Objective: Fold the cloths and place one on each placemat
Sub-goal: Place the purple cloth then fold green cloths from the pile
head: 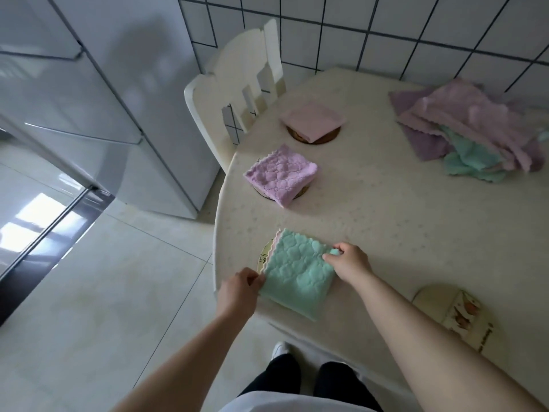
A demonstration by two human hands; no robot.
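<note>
Left hand pinches the green cloth's near-left corner, right hand pinches its far-right corner, setting it folded on the placemat at the table's near-left edge. Next, I judge: release and fetch another from the pile at the far-right edge for the bare mat. Two folded cloths already sit along the left edge; nothing blocks
</note>
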